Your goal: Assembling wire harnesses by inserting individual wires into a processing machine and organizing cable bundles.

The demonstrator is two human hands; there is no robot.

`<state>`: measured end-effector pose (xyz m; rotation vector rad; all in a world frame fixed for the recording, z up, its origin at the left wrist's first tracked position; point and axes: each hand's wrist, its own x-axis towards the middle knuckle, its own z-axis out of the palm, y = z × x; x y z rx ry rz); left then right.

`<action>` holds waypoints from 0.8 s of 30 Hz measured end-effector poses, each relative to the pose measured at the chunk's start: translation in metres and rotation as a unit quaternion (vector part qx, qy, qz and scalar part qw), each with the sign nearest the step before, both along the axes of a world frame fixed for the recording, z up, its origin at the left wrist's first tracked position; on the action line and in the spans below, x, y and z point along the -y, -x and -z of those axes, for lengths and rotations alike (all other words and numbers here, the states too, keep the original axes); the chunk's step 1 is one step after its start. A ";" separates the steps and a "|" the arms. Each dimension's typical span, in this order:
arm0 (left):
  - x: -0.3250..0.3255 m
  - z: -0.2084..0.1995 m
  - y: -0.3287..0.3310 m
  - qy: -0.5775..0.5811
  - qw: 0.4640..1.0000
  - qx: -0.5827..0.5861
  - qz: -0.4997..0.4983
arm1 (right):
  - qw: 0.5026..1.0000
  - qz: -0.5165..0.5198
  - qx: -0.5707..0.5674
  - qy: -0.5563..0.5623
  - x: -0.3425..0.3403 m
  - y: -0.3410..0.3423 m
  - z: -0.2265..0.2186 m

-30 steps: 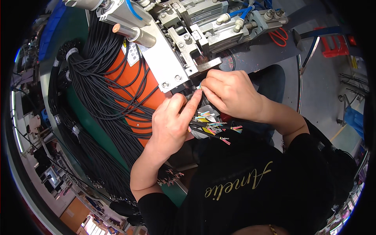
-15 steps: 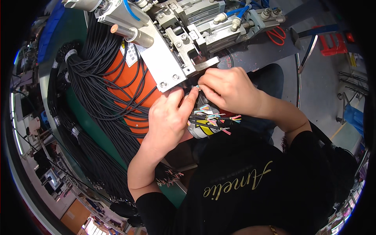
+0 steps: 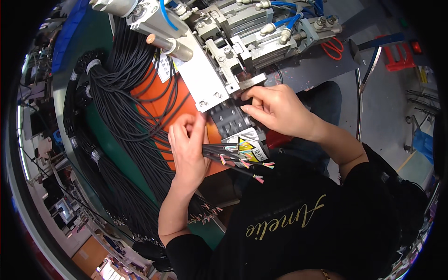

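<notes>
My left hand (image 3: 189, 151) is closed around several black cables (image 3: 212, 150), with thumb and forefinger raised. Their stripped ends fan out to the right, showing thin coloured wires (image 3: 268, 165). Beside the front of the metal machine (image 3: 228, 56), my right hand (image 3: 280, 111) has its thumb and forefinger apart, and I see nothing between them. Some of its fingertips are hidden by the machine's edge. Between the hands lies a black block (image 3: 229, 119) with a white and yellow label (image 3: 249, 145) below it.
A thick bunch of black cables (image 3: 109, 77) lies over the orange panel (image 3: 184, 91) and green table (image 3: 109, 147) on the left. Blue air hoses (image 3: 291, 21) run across the machine. A red plastic object (image 3: 399, 56) is on the floor at the far right.
My left hand has drawn back left and down from the machine, taking the cables along. My right thumb and forefinger have parted. The black block between the hands now shows.
</notes>
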<state>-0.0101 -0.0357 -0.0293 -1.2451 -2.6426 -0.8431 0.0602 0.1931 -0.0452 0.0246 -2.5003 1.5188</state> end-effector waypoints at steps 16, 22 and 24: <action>0.078 -0.029 -0.026 0.064 0.998 -0.009 0.000 | 0.992 -0.026 -0.048 0.112 0.013 -0.016 -0.009; 0.043 -0.044 -0.026 -0.084 0.991 0.040 0.092 | 0.963 -0.093 0.008 0.252 0.021 -0.017 -0.030; 0.016 -0.046 -0.026 -0.077 0.988 0.013 0.132 | 0.963 -0.106 -0.021 0.247 0.024 -0.014 -0.030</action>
